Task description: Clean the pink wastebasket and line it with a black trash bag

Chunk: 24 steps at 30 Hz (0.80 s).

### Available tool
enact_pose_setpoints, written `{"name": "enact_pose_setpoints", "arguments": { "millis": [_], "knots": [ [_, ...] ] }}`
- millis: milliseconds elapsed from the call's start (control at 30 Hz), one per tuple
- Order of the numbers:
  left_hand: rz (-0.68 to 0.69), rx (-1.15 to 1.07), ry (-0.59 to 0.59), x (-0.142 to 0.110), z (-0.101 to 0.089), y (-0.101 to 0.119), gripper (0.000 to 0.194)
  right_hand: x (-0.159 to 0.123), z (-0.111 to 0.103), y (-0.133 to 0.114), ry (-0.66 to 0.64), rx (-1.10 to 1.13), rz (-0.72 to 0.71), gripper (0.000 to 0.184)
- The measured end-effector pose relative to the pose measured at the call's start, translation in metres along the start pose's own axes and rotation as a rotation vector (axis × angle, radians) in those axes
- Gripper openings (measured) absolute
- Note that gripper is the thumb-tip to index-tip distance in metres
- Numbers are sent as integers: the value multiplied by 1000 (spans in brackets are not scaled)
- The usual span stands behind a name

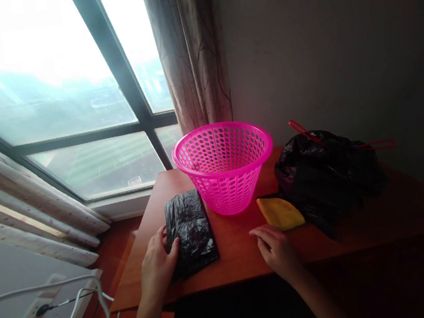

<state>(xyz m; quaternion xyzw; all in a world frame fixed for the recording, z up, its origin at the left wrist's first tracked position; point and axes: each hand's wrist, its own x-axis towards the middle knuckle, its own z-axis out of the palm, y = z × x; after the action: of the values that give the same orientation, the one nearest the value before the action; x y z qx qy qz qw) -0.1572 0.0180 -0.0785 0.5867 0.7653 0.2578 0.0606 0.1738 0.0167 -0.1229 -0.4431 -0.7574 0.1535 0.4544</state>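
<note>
Close by, the left hand (157, 262) has its thumb on the folded black plastic (192, 232) and its fingers at the left edge; I can't tell if they pinch it. The folded black plastic lies flat on the brown table (234, 253), just beside the pink basket (228, 193). The right hand (279, 251) has loosely bent fingers, near the yellow cloth (280, 213). Next to that, a big, crumpled black bag (329, 176) sits on the right.
</note>
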Motion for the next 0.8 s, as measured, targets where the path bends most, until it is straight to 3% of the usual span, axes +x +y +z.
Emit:
{"name": "enact_pose_setpoints", "arguments": {
  "millis": [200,433,667,800],
  "knots": [
    [-112,-350,-57,-3,-1,-9,66,-1,1,1,-8,-7,-1,34],
    [-265,-923,-79,-24,-19,7,72,2,5,-7,-77,-5,-4,34],
    [-420,-1282,-97,-43,-20,20,64,14,28,-45,-308,71,-73,71],
    [-441,-1336,-84,-51,-18,29,65,26,44,-51,-284,187,-80,69]
  ]
}}
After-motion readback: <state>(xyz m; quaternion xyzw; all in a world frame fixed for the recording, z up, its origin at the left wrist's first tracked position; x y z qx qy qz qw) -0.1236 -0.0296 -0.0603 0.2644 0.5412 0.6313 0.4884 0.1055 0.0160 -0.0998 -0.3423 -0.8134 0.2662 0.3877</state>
